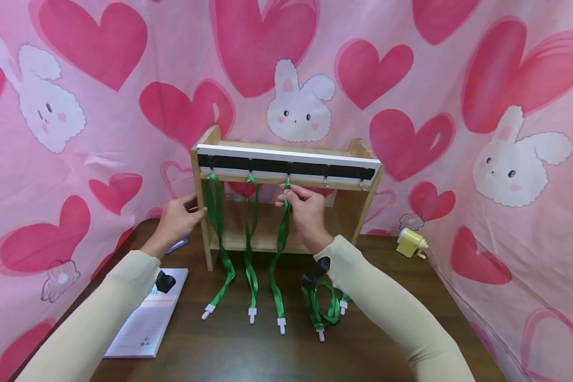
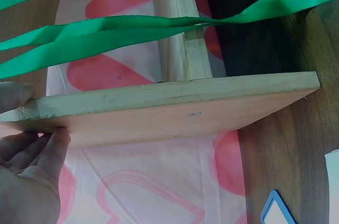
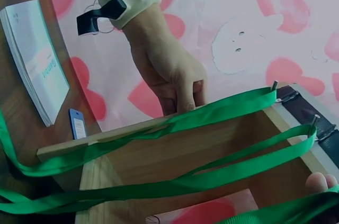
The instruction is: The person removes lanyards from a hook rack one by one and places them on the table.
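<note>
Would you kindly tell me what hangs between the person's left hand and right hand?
Two green lanyards hang between the left hand and the right hand, as the head view shows.

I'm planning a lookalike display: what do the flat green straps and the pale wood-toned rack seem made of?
Flat green straps: probably woven synthetic ribbon, softly shiny; they look thin and twist easily. Pale tan, open-fronted rack: apparently wood, fairly matt, with faint grain showing; whether it's varnished I can't tell.
</note>
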A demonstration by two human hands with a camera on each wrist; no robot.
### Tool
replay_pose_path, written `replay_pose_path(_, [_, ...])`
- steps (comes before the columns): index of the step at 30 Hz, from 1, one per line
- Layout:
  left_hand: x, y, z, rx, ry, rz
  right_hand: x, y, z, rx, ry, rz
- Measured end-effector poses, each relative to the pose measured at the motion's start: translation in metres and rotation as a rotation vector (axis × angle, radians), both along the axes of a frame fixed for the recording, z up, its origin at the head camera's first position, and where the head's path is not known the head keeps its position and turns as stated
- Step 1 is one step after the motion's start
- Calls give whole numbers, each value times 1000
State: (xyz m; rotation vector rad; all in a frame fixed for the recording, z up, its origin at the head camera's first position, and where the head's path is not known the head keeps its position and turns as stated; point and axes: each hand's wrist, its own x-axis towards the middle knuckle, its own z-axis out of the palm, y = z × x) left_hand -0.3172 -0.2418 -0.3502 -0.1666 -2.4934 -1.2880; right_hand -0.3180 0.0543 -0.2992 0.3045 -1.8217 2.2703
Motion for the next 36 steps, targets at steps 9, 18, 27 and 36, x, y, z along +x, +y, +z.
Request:
replay_pose_path(9, [3,1,0,8,-31,5,6,5,3,13,-31,66])
replay_pose_path(18, [2,2,-2,5,-17,5,11,7,3,8,-18,81])
replay_pose_path(27, [0,1,-2,10,1,2,21,7,3,33,51,152])
replay_pose_path(36, [1,1,-1,14,-5,-3,16,8,-5,44,113,118])
